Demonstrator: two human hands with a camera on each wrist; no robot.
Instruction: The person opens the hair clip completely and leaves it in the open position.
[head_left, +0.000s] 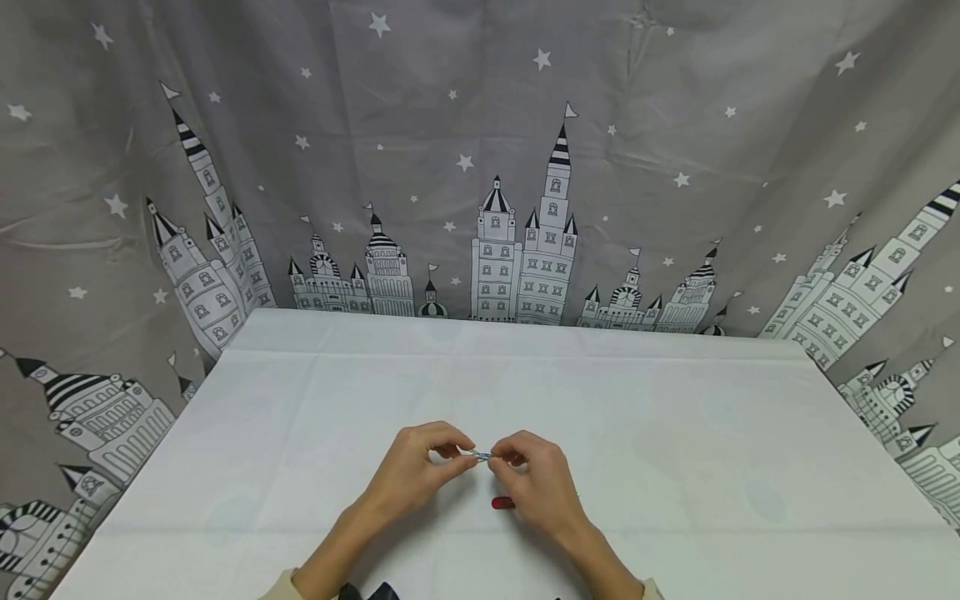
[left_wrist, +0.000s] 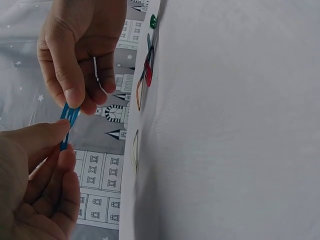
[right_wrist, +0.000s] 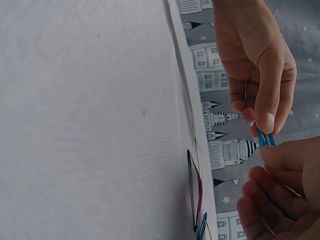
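A small blue hair clip (head_left: 482, 456) with narrow slots spans the gap between my two hands, above the white table. My left hand (head_left: 416, 471) pinches one end between thumb and fingertips. The other end is pinched by my right hand (head_left: 536, 475). Both wrist views show thumbs on the blue clip (left_wrist: 71, 116), the two hands close together. Beneath the right hand, a red hair clip (head_left: 502, 502) lies partly hidden on the table. A thin white line (left_wrist: 97, 75) shows by the right hand's curled fingers; I cannot tell what it is.
Along the white table (head_left: 375, 392), the left wrist view shows a green clip-like piece (left_wrist: 153, 21) and a red one (left_wrist: 148, 74). Another blue piece (right_wrist: 202, 227) lies low in the right wrist view. A grey curtain (head_left: 420, 125) with printed castles hangs behind.
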